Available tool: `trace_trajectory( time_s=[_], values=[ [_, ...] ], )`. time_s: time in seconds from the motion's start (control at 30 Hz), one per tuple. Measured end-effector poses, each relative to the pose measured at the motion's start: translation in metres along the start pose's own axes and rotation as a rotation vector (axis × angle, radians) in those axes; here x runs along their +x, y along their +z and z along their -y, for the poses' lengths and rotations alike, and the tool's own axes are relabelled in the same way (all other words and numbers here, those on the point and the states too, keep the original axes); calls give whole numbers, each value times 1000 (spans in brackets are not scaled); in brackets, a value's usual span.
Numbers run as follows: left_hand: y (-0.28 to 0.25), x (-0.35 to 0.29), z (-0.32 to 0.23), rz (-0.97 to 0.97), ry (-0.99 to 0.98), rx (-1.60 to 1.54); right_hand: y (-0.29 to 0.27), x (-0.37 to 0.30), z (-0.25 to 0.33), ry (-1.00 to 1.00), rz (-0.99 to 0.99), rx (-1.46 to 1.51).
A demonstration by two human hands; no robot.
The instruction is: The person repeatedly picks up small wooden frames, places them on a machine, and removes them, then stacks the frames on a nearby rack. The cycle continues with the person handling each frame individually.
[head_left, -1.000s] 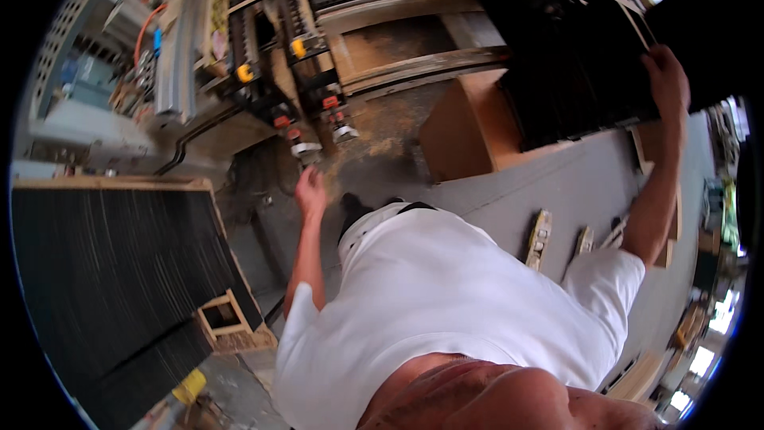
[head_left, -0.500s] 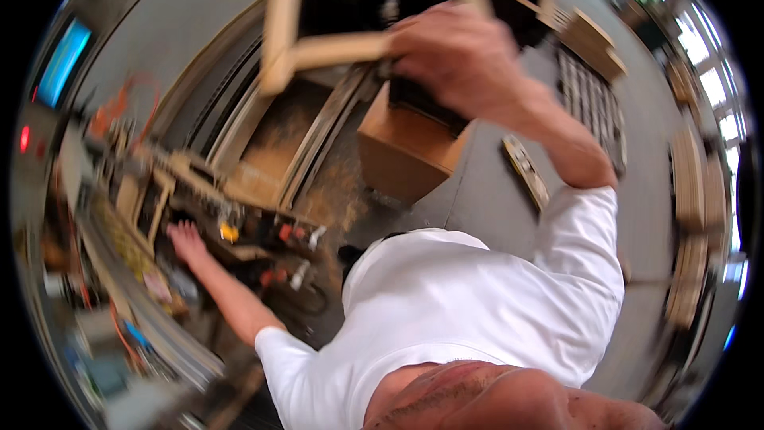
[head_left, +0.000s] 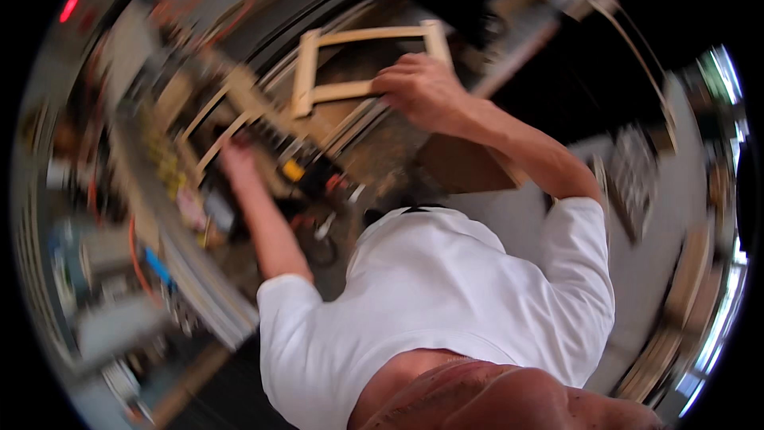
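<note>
Raised in front of me, my right hand [head_left: 422, 94] is closed around the near bar of a pale wooden frame [head_left: 305, 72], roughly rectangular and open in the middle. Over the cluttered machine bench on the left, my left hand [head_left: 239, 158] is at the near bar of a second wooden frame [head_left: 191, 155]. Motion blur hides its fingers, so whether it grips that bar is unclear. Close to its right sits a dark machine unit with a yellow part [head_left: 294, 170].
A brown cardboard box [head_left: 465, 166] stands on the floor beyond my right forearm. Farther right are a slatted grey pallet [head_left: 634, 179] and stacked wooden boards [head_left: 668, 326]. A long metal rail [head_left: 199, 283] runs along the left bench, with an orange hose [head_left: 139, 259] beside it.
The view has swung left. My right hand has brought its wooden frame lower and nearer the bench. My left hand, earlier spread beside the second frame, has moved up to its near bar.
</note>
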State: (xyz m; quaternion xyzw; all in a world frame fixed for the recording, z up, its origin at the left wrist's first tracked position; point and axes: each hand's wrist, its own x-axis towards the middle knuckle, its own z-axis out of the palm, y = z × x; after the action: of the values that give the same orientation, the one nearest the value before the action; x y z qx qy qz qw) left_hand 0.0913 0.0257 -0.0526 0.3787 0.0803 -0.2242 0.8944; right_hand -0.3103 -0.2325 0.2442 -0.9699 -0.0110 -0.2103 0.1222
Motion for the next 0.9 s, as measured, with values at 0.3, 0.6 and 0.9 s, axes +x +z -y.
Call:
trace_trajectory(
  time_s=[0.3,0.6,0.9],
  values=[
    [44,-278,50,-184,-65,44,151,134,-9,-357,9,224],
    [11,-424,91,-499,45,-93,292,211,21,-580,105,207],
    [-20,-476,131,-846,182,-245,321,264,7,-623,102,88]
  ],
)
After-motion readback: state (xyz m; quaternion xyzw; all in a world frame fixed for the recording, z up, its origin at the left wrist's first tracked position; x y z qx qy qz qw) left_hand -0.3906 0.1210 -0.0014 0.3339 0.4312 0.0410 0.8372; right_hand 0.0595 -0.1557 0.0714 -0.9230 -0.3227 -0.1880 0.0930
